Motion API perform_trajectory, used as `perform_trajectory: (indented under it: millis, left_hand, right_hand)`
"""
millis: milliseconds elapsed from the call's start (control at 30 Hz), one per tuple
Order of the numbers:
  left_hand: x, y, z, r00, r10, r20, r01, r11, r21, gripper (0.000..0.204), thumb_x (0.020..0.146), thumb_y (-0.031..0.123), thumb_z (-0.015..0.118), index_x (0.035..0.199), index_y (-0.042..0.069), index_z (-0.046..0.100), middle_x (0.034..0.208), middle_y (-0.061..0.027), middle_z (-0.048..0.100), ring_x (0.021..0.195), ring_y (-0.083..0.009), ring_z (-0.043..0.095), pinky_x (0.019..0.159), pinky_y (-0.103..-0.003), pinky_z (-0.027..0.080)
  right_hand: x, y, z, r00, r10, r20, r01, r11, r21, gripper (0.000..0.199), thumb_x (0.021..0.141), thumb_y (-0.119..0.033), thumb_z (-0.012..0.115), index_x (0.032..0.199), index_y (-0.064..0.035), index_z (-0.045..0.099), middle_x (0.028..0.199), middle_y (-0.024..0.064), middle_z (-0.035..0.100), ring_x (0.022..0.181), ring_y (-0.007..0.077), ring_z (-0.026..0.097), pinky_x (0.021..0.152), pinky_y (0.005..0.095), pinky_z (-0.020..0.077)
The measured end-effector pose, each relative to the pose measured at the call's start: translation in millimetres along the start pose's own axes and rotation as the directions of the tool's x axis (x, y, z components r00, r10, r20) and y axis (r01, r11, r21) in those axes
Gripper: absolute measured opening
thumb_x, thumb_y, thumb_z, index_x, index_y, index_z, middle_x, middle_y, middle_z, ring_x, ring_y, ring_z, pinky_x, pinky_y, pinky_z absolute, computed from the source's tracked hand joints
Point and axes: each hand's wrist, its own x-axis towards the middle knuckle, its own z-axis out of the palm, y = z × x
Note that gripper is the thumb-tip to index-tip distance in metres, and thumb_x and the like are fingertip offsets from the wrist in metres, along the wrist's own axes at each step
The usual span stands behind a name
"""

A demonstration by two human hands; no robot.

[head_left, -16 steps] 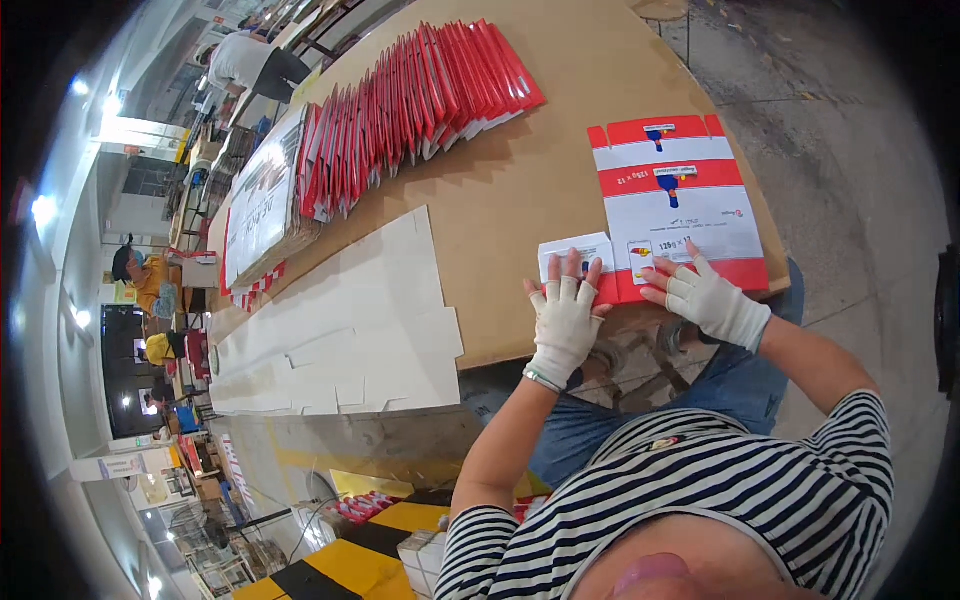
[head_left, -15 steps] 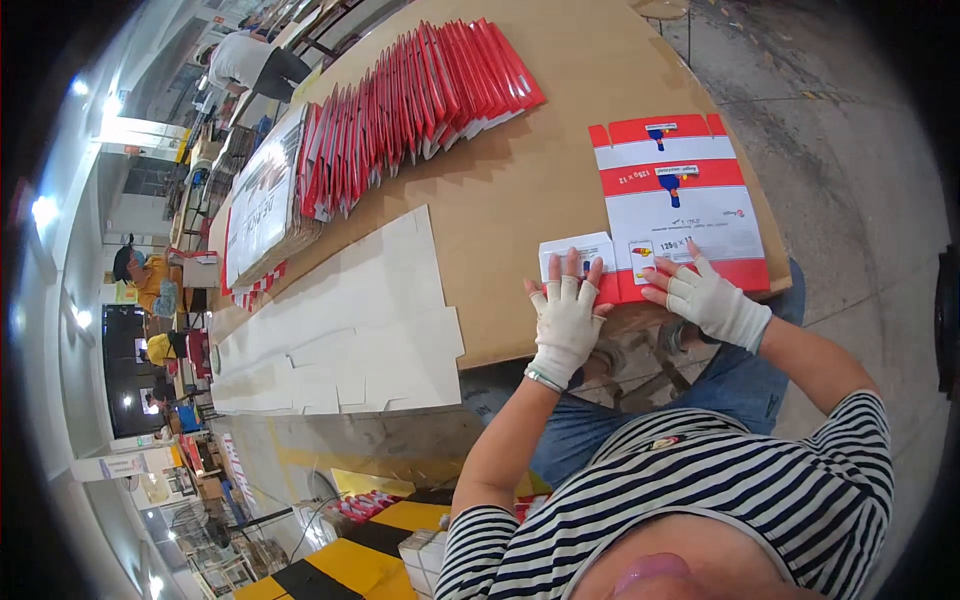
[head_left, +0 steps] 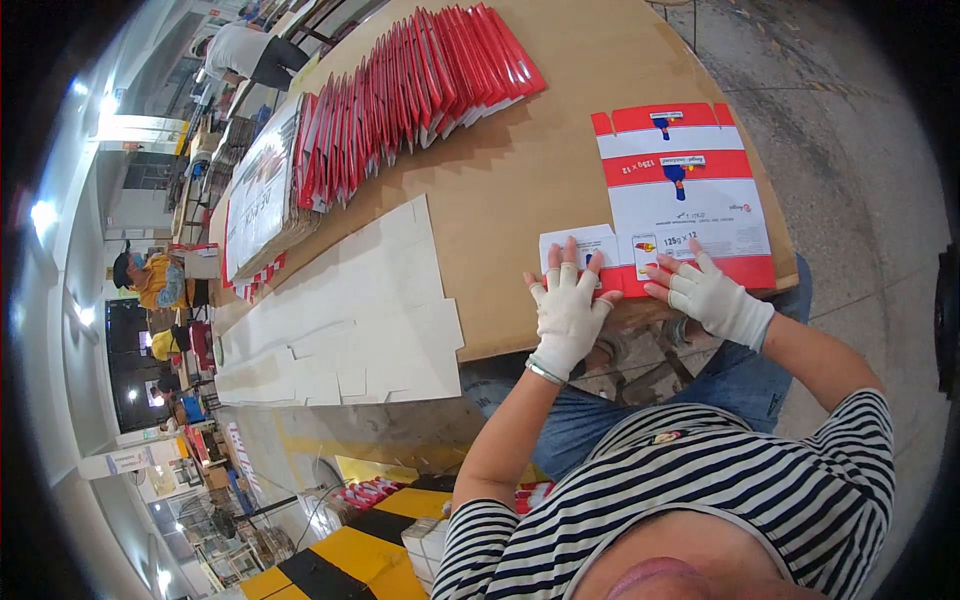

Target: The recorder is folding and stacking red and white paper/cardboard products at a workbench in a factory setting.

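Observation:
A red and white flat carton (head_left: 685, 215) lies near the table's front edge, with a small side flap (head_left: 580, 243) at its left. My left hand (head_left: 570, 310), in a white glove with bare fingertips, rests on that flap with its fingers spread. Gloved the same way, my right hand (head_left: 705, 290) lies on the carton's near red edge, fingers stretched out. Neither hand grips anything; both press from above. What lies beneath the palms is hidden.
A long row of folded red cartons (head_left: 425, 95) leans across the far left of the brown table (head_left: 520, 190). Beside it sits a bundled stack of printed board (head_left: 265, 200). White cardboard sheets (head_left: 340, 320) overlap at the left. Yellow-black striped boards (head_left: 350, 545) stand lower left. Other people work in the background.
Both hands stay nearly where they were on the carton, fingers still spread. The whole view has shifted slightly.

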Motion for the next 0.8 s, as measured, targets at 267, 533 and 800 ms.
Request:
perform_trajectory:
  millis: [267, 533, 800]
  left_hand:
    - [74.1, -3.4, -1.4, 0.986, -0.135, -0.099, 0.121, 0.982, -0.142, 0.072, 0.078, 0.043, 0.073, 0.139, 0.015, 0.047, 0.155, -0.0157, 0.027, 0.143, -0.0385, 0.022, 0.110, -0.064, 0.016]
    - [-18.3, 70.9, 25.6, 0.998, 0.051, -0.039, -0.055, 0.366, -0.929, 0.077, 0.087, 0.022, 0.068, 0.148, -0.001, 0.028, 0.146, -0.0252, 0.037, 0.139, -0.0350, 0.034, 0.112, -0.039, 0.028]
    - [-90.2, -76.7, -42.7, 0.962, -0.244, -0.123, 0.222, 0.960, -0.169, 0.094, 0.072, 0.030, 0.081, 0.146, 0.000, 0.032, 0.152, -0.0269, 0.026, 0.142, -0.0429, 0.024, 0.114, -0.055, 0.019]
  right_hand:
    - [10.6, -4.9, -42.5, 0.991, 0.030, 0.132, -0.046, 0.992, 0.121, 0.064, 0.075, -0.021, 0.065, 0.136, -0.0089, 0.049, 0.143, 0.0094, 0.049, 0.134, 0.0235, 0.044, 0.111, 0.0571, 0.0287]
    - [-67.8, -97.4, -25.0, 0.448, 0.689, 0.569, -0.318, -0.472, 0.822, 0.044, 0.096, -0.023, 0.056, 0.134, -0.0035, 0.043, 0.111, 0.0070, 0.061, 0.088, 0.0158, 0.061, 0.076, 0.0280, 0.0509]
    - [-66.2, 160.4, -61.1, 0.438, 0.872, 0.219, -0.661, 0.147, 0.736, 0.033, 0.091, -0.007, 0.055, 0.123, 0.0010, 0.056, 0.085, 0.0049, 0.065, 0.062, 0.0095, 0.057, 0.052, 0.0268, 0.0477]
